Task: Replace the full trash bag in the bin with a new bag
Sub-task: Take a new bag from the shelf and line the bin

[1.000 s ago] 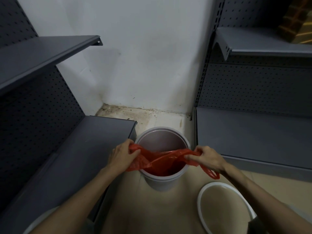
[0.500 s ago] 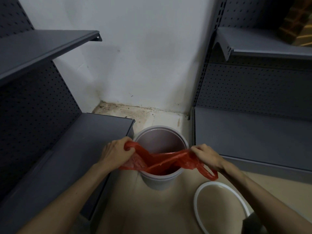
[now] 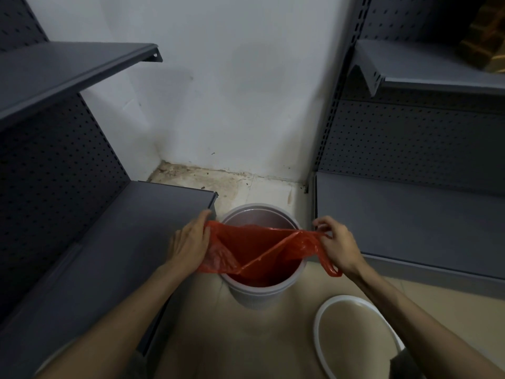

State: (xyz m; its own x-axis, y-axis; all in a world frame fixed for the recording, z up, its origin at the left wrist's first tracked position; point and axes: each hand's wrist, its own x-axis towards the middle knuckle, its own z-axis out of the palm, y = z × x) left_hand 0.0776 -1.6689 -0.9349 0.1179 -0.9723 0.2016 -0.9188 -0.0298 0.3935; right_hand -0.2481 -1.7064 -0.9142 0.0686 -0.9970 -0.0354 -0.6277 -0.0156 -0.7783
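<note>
Head view: two bare hands stretch a red plastic bag [image 3: 254, 247] open over a grey bin [image 3: 259, 292] on the floor.

The left hand [image 3: 188, 242] grips the bag's left edge just outside the bin's rim, fingers curled round the plastic. The right hand [image 3: 334, 242] pinches the right edge beside the rim, one handle loop dangling below it. Held apart like this, the hands keep the mouth wide, likely so it can be folded over the rim. The bag's body hangs inside the bin, apparently empty, so it is probably the new liner. A white ring [image 3: 355, 337], perhaps the bin's collar, lies on the floor nearby. Grey shelving [image 3: 410, 214] stands on both sides.
</note>
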